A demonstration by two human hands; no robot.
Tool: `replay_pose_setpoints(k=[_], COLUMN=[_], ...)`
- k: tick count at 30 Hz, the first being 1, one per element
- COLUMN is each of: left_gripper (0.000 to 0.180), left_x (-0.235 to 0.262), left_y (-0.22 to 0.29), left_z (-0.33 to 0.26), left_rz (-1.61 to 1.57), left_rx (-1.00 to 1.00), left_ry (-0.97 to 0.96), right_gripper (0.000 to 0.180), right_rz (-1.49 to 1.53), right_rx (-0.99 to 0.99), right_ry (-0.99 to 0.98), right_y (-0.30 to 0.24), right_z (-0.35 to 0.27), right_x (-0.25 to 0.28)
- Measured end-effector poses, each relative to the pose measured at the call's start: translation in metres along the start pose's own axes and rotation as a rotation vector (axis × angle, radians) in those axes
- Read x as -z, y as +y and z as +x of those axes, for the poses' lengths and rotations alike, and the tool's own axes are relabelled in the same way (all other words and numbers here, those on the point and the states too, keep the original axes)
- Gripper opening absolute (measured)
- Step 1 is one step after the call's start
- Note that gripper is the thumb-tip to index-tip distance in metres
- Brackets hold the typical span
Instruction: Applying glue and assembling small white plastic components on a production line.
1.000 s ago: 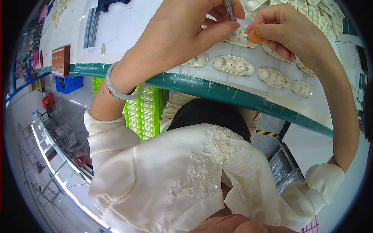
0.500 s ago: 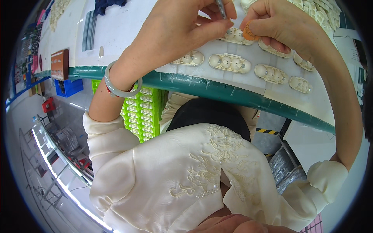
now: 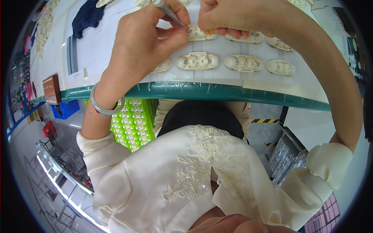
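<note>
One case has the left hand at its left end, gripping a tool, and the right hand above, pinching an orange pad.

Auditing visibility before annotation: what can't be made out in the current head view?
Head view, all items:
- Orange piece: mostly hidden by the right hand.
- Right hand: upper part cut off by the top edge.
- Silver tool: tip contact too small to tell beside the left hand.
- Front-left cream casing: partly behind the left hand.
- Small parts in the green tray: too small for detail.
</note>
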State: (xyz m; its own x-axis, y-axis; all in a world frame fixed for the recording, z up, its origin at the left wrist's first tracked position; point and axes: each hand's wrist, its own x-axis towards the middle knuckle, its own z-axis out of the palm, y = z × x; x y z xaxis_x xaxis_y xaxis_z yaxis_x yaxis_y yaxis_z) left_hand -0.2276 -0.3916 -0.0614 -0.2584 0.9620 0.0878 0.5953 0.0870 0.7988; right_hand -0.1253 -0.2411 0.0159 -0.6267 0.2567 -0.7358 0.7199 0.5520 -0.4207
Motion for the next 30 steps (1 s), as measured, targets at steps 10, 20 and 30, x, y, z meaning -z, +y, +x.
replay_pose_setpoints(k=[10, 20, 30], left_gripper=[0.015, 0.018, 0.013], left_x=[0.009, 0.008, 0.053], left_y=[0.014, -0.004, -0.001], left_z=[0.009, 0.012, -0.001], left_rz=[-0.018, -0.074, -0.277], left_rx=[-0.007, -0.063, 0.029], left_ry=[-0.095, -0.089, 0.218], right_gripper=[0.020, 0.014, 0.018], right_rz=[0.233, 0.382, -0.008], right_rx=[0.044, 0.138, -0.006], right_ry=[0.022, -0.066, 0.007], right_y=[0.006, 0.023, -0.021], right_z=[0.007, 0.030, 0.016], right_x=[-0.008, -0.009, -0.003])
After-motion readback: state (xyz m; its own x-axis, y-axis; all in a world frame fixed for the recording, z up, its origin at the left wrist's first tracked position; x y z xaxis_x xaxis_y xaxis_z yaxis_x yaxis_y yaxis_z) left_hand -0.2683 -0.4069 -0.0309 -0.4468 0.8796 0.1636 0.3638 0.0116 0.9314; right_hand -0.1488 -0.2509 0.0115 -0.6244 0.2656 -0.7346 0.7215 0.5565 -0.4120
